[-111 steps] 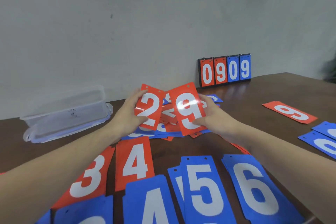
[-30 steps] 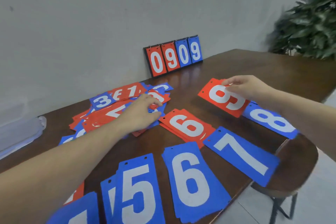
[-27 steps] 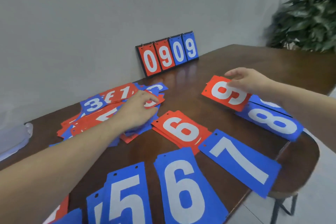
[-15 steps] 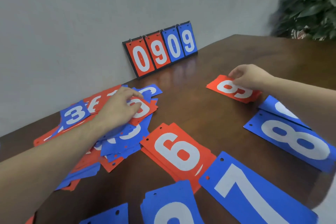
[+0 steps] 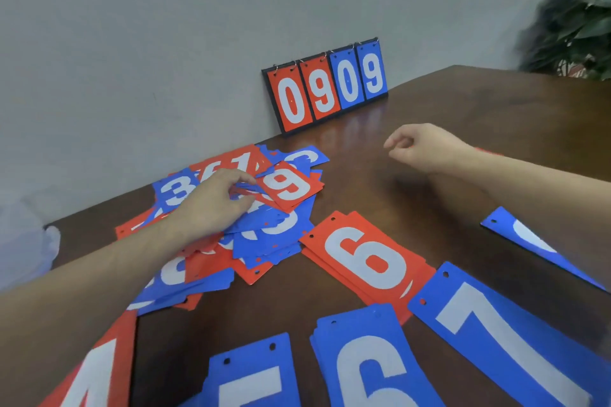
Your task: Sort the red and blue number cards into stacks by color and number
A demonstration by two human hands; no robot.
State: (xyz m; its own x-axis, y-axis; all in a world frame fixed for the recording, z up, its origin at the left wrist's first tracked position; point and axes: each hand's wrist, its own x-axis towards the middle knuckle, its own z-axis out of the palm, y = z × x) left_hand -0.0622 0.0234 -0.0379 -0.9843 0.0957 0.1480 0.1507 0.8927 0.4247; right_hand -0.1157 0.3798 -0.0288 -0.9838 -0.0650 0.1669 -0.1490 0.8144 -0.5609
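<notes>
Left grip (image 5: 215, 200): fingers pinching a red 9 card (image 5: 289, 185) atop the mixed card pile (image 5: 251, 235) on the desk (image 5: 463, 116). Red 4 card (image 5: 96, 370), near left edge. Blue 5 stack (image 5: 254, 377), blue 6 stack (image 5: 367, 363), red 6 stack (image 5: 367, 258), blue 7 card (image 5: 502, 334): laid along the front. Scoreboard (image 5: 327, 86) reading 0909, against the wall. Right grip (image 5: 420, 147): loosely curled, holding nothing, raised above the desk.

Both forearms are bare to the frame edge, left hand (image 5: 211, 201) and right hand (image 5: 426, 149) ringless.
</notes>
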